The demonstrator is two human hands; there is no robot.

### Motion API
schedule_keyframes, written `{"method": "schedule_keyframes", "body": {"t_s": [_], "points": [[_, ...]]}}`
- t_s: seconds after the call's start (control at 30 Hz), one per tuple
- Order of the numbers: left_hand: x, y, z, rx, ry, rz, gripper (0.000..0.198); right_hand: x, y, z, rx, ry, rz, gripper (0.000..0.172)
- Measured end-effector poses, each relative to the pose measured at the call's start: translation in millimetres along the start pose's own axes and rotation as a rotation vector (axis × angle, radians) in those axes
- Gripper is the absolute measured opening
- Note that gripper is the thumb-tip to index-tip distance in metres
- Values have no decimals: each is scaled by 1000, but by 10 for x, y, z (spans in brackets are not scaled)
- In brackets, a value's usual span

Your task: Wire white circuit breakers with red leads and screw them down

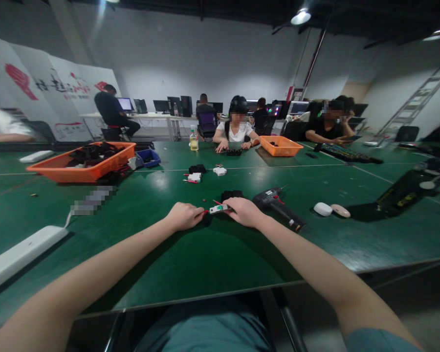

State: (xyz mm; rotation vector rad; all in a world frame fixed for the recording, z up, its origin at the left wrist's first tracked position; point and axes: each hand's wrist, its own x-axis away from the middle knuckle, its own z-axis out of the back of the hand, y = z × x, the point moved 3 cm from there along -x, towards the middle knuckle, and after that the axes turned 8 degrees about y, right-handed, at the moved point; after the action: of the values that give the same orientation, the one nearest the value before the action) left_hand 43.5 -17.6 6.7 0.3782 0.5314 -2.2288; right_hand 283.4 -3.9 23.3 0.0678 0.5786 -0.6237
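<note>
The left hand [185,216] is closed on a thin red piece [206,211]. The right hand [244,211] pinches the small white module [219,209], held low over the green table [212,254]. Resting both wrists there would likely keep the pieces aligned. Just beyond the module lie black parts [231,194], with a cordless screwdriver [275,200] to its right and an orange basket [82,164] far off to its left.

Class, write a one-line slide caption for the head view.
Left hand and right hand meet at a white part on a green table, beside a drill.
</note>
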Motion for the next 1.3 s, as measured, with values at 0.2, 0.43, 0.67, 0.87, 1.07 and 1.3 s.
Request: {"method": "schedule_keyframes", "body": {"t_s": [0.2, 0.43, 0.67, 0.87, 1.07, 1.3], "points": [[9, -11, -25, 3, 12, -51, 38, 10, 0, -30, -15, -24, -16, 26], [12, 5, -24, 0, 28, -116, 31, 16, -19, -45, -77, -30, -11, 29], [-20, 15, 70, -5, 127, -158, 32, 15, -16, -48, -171, -28, -62, 30], [-35, 33, 125, -39, 156, -148, 31, 18, 27, -54, -236, -29, -122, 29], [-35, 43, 114, -65, 143, -142, 32, 12, 39, -38, -317, -32, -142, 27], [-39, 55, 81, -39, 111, -173, 33, 19, 36, -49, -384, -32, -171, 25]]}}
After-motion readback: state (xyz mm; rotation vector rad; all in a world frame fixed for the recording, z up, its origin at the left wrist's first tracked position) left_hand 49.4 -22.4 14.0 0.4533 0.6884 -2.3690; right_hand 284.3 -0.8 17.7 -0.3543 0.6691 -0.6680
